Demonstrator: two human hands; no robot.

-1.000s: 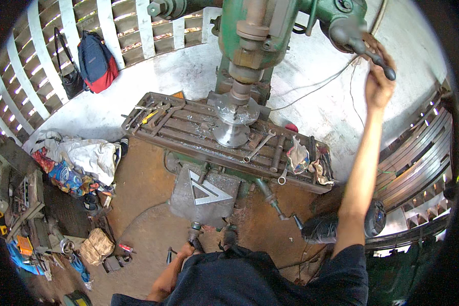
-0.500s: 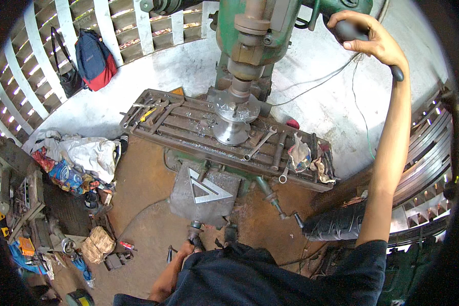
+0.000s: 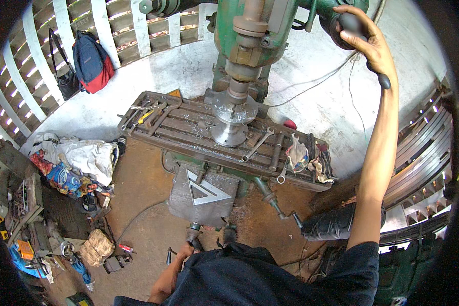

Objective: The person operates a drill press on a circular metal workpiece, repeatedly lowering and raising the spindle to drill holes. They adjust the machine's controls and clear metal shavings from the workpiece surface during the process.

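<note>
A green milling machine [image 3: 250, 30] stands ahead, its spindle over a round metal workpiece [image 3: 229, 130] on the slotted table [image 3: 188, 148]. My right hand [image 3: 364, 38] is raised high at the upper right and grips the black knob of a lever [image 3: 344, 25] on the machine head. Low down by my dark shirt, my left hand [image 3: 186, 250] closes on a crank handle [image 3: 194, 235] under the table's front. A metal triangle square [image 3: 206, 186] leans on the machine's knee.
Wrenches [image 3: 257, 145] and rags [image 3: 303, 155] lie on the table's right end, more tools [image 3: 148, 115] on its left. A backpack [image 3: 92, 61] and black bag hang on the slatted wall. Cloth and clutter [image 3: 71, 163] pile at the left on the rusty floor.
My right hand has moved left and up from the lever's outer end onto the black knob. My view has come closer to the machine. The left hand stays on the crank.
</note>
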